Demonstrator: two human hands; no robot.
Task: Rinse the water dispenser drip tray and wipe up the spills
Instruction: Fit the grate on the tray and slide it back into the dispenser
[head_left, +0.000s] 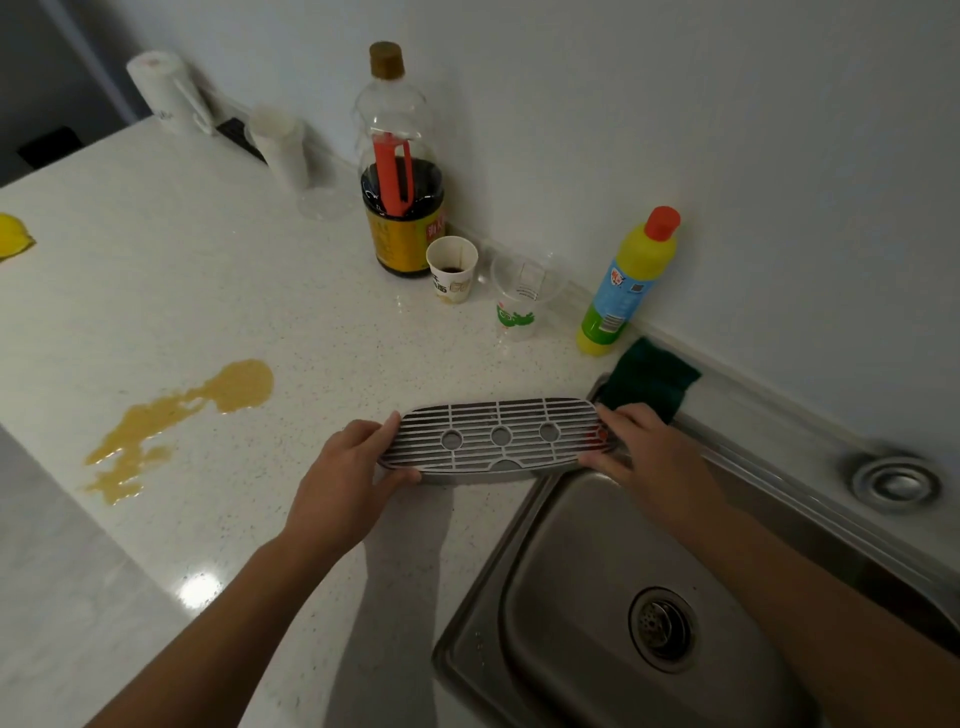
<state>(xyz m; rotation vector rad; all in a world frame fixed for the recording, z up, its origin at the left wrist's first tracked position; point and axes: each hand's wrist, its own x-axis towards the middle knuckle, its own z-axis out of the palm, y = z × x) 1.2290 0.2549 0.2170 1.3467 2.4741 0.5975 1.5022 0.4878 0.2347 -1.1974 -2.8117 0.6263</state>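
1. Holding the drip tray (496, 441) level by its ends, our left hand (353, 467) and right hand (641, 452) each have a closed grip on it.
2. It sits at the sink (566, 582) edge, probably for rinsing.
3. The yellow spill (182, 421) waits on the surface (218, 291).

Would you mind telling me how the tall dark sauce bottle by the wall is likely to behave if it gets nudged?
The sauce bottle looks tall and narrow, so it may tip more readily than slide. Its dark liquid fills only the lower part, which probably steadies it somewhat. If it fell forward it would likely knock the paper cup standing close in front.
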